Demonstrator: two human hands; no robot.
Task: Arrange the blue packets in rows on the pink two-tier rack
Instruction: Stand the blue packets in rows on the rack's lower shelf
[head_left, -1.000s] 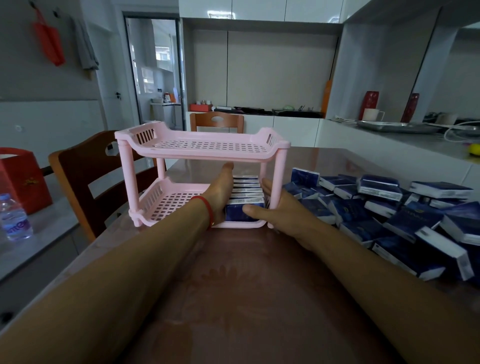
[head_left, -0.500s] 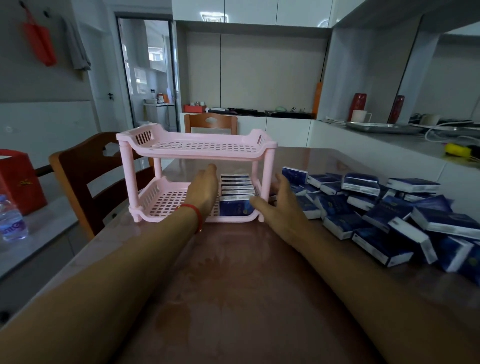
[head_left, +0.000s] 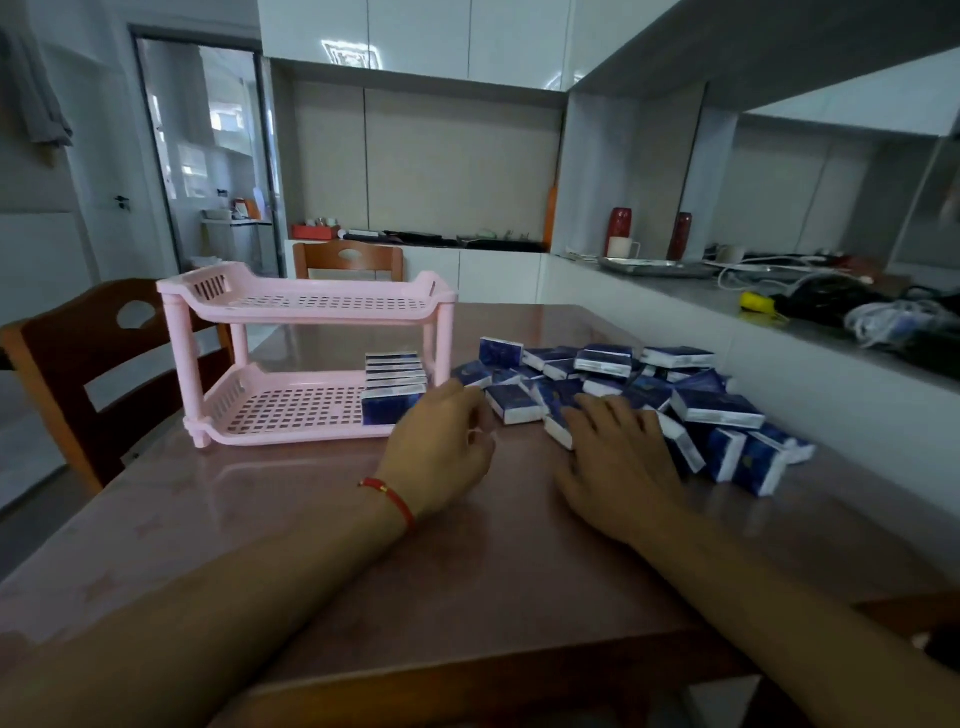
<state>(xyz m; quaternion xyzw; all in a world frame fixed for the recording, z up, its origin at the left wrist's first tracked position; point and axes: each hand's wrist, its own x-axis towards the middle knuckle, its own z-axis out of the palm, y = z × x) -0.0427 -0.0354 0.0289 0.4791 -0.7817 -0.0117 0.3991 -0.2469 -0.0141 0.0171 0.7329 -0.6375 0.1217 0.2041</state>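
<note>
The pink two-tier rack (head_left: 291, 410) stands on the table at the left. One row of blue packets (head_left: 393, 387) stands on edge along the right side of its lower tier; the top tier holds nothing. A loose pile of blue packets (head_left: 649, 387) lies on the table right of the rack. My left hand (head_left: 441, 449), with a red string on the wrist, hovers beside the rack's front right leg with loosely curled fingers that hold nothing. My right hand (head_left: 618, 462) lies flat with spread fingers on the near edge of the pile.
The brown table (head_left: 311, 561) has bare surface in front of the rack. A wooden chair (head_left: 78, 374) stands at the left, another behind the table. A grey counter (head_left: 779, 322) with cables and a tray runs along the right.
Both hands have left the row in the lower tier and moved right. The right hand now rests on the loose pile, the left hand is beside the rack's leg.
</note>
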